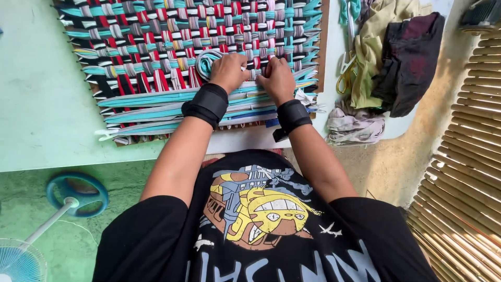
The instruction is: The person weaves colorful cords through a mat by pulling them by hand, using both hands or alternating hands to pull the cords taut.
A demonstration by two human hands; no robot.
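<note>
A half-woven mat of multicoloured fabric strips [172, 47] lies on a pale green bench [36, 104], both hands, left [228, 70] and right [277, 78], curled narrowly on the weave's lower edge, a teal strip coil [206, 61] touching the left, cloth scraps [389, 57] piled right.

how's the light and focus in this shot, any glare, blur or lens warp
Head view: soft, even daylight, no harsh glare; the pale table looks slightly washed out. The woven mat, left hand and right hand are sharp, with little motion blur. Wide-angle warp bends the bamboo slats and table edge; the fan sits cropped at the corner.
</note>
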